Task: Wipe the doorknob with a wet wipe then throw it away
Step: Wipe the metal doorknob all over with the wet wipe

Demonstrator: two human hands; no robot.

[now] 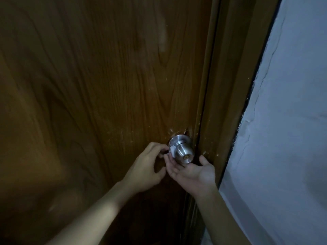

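We are working at the knob (181, 150), which is sitting on the door (106, 85) at about five o'clock in the view, close to the frame (228, 85). Our left hand (145, 167) is pinching a small pale scrap, likely the wipe (172, 149), against the knob's neck at nine o'clock, its fingers (163, 150) clenched on it. Our right hand (192, 171) is cupping beneath at six o'clock, fingers released. We judge wiping is underway; discarding is still waiting, and no bin is showing.

No legible text or markings anywhere
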